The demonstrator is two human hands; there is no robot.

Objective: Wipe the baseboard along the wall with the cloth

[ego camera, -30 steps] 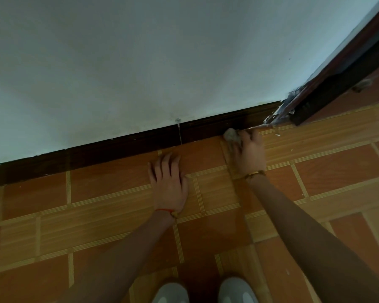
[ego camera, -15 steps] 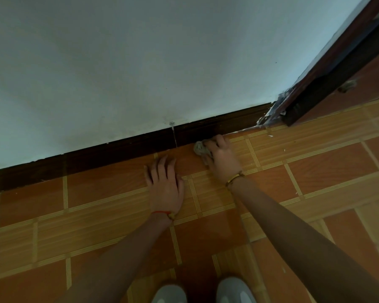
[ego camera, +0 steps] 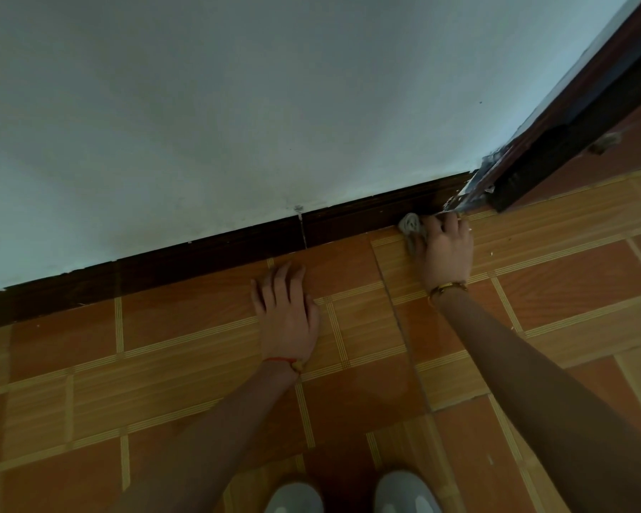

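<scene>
A dark brown baseboard [ego camera: 208,253] runs along the foot of the pale wall, rising from left to right. My right hand [ego camera: 447,249] grips a small bunched grey cloth [ego camera: 410,224] and presses it against the baseboard's lower edge, close to the door frame at its right end. A gold bracelet sits on that wrist. My left hand [ego camera: 287,312] lies flat on the floor tiles with fingers spread toward the baseboard, a red string around its wrist.
A dark wooden door frame [ego camera: 570,127] with chipped paint at its foot stands at the right. Orange and tan floor tiles [ego camera: 163,364] cover the ground. The toes of my two pale shoes [ego camera: 348,494] show at the bottom edge.
My right hand slid left with the cloth half a second ago and has now come back right to the door-frame end. My left hand stays planted on the tiles.
</scene>
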